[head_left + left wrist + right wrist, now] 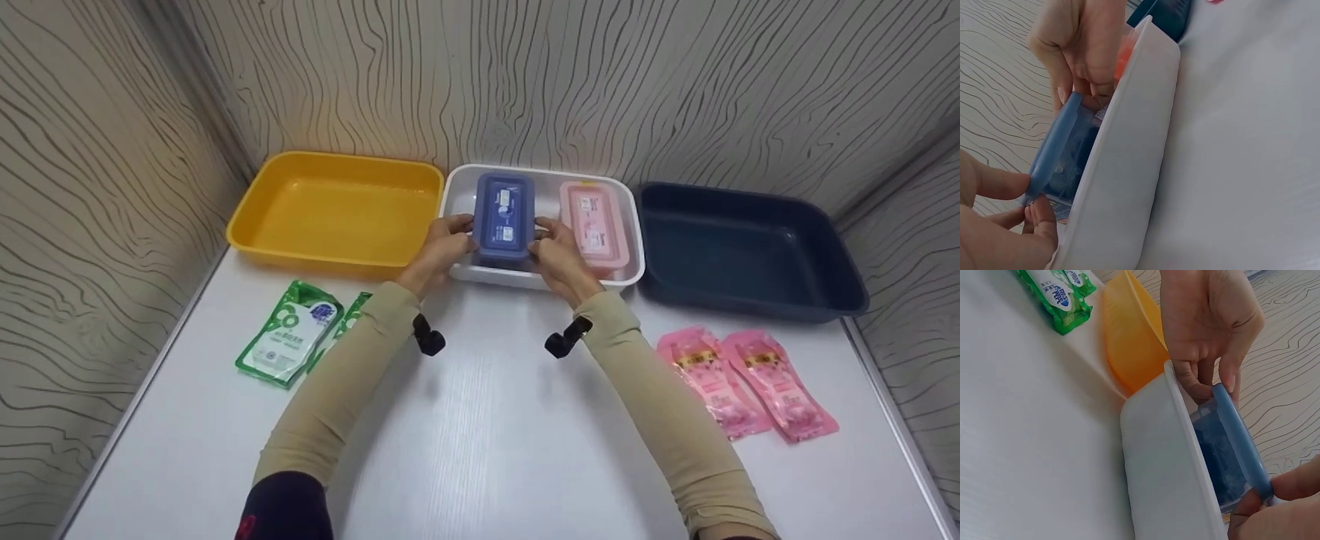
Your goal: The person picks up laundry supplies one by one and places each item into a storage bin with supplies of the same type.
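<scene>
A food storage box with a blue lid and clear sides is at the left part of the white bin. My left hand pinches the lid's left edge between thumb and fingers. On the opposite edge, my right hand grips the lid the same way. Both wrist views show the blue lid partly above the bin's rim, its clear body reaching down inside. Beside my right hand, a pink-lidded storage box lies in the same bin.
A yellow bin stands to the left, a dark blue bin to the right. Green-and-white pouches lie at front left, partly behind my left sleeve. Two pink packets rest at front right. Patterned wall panels enclose the back and sides.
</scene>
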`<state>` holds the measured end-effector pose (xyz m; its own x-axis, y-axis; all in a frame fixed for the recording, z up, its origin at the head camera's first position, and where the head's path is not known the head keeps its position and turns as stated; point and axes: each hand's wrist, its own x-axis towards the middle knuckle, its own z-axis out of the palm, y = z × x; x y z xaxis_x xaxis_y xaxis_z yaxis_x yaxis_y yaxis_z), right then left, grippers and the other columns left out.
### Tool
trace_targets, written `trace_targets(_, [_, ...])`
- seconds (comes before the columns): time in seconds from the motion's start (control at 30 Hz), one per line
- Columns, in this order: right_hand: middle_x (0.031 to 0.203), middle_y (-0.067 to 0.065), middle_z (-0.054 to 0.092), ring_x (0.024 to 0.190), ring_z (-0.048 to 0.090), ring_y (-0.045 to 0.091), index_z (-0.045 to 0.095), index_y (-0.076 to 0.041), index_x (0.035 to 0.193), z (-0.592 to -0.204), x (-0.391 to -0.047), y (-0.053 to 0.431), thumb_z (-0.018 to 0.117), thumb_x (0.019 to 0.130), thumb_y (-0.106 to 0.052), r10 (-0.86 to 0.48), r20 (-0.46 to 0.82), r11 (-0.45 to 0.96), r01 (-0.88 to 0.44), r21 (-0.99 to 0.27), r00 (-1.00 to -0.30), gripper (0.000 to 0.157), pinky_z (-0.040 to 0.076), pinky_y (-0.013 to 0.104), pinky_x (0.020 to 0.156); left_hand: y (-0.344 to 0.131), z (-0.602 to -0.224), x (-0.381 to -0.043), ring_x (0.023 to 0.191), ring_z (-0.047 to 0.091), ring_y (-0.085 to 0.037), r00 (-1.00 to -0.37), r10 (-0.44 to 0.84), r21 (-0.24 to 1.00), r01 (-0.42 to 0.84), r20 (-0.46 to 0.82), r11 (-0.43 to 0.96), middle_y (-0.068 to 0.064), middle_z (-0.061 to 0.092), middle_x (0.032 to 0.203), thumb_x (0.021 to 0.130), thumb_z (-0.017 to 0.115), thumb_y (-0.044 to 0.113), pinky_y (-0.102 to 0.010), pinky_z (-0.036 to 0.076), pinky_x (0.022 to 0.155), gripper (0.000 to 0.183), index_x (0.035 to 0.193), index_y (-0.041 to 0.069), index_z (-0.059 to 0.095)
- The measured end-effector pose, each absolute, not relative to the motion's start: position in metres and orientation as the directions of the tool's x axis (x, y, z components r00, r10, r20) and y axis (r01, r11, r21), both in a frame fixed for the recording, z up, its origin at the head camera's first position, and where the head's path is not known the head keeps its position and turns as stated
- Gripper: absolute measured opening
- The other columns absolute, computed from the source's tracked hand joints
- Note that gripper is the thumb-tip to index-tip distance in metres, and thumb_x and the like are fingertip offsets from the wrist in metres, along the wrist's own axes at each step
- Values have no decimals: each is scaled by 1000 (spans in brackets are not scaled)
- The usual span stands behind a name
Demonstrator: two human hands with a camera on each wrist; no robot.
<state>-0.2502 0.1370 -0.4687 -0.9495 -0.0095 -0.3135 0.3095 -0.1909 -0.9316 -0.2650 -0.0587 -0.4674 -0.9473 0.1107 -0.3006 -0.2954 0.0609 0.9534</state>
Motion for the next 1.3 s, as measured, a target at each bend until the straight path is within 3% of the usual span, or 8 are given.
trace_targets(0.13, [130,15,51,97,60,20,30,4,162,-462,-247,137,41,98,14,-3,-334,-126,332,-935,-943,65,59,28,85,-54,-464,-260,139,55,-30,-962,69,958,-255,-265,133,-20,59,152,93,57,-8,-39,44,123,63,154,-7,49])
trace_targets(0.27, [144,21,50,105,63,24,28,4,162,-452,-243,140,47,103,7,-18,-360,-100,360,-928,-933,62,58,38,102,-49,-462,-256,142,55,-31,-970,46,953,-227,-240,201,-20,57,155,96,59,-3,-40,42,125,60,155,-7,48])
trace_targets(0.4, [152,26,47,125,61,32,30,6,160,-442,-238,144,54,104,0,-56,-364,-70,367,-928,-930,61,51,44,117,-46,-459,-254,137,60,-31,-977,33,958,-197,-208,208,-20,57,155,95,58,-3,-38,49,118,61,155,-8,47])
trace_targets(0.57, [159,26,41,148,48,37,29,7,161,-429,-230,153,60,105,-8,-129,-334,2,336,-942,-934,65,41,46,126,-47,-456,-251,126,64,-29,-986,-6,949,-163,-168,270,-19,62,148,94,59,0,-39,56,107,59,153,-3,53])
trace_targets(0.83, [163,24,39,155,41,38,33,5,160,-411,-215,180,61,107,-15,-177,-271,63,263,-963,-946,63,38,46,128,-41,-447,-245,137,55,-35,-999,29,912,-8,-22,411,-18,55,154,95,67,6,-44,46,119,59,152,1,54])
trace_targets(1.07, [161,24,40,149,46,37,33,5,160,-400,-190,223,59,110,-15,-222,-208,76,196,-978,-953,60,41,48,126,-29,-443,-234,143,51,-32,-989,100,801,144,105,581,-14,57,152,92,75,15,-45,36,126,60,149,7,58])
trace_targets(1.3, [151,16,50,138,58,27,39,0,156,-396,-158,275,62,110,-28,-219,-137,148,106,-983,-966,59,53,31,114,-6,-450,-214,134,53,-36,-946,203,784,323,253,530,-14,59,145,92,77,14,-50,41,116,50,140,4,64])
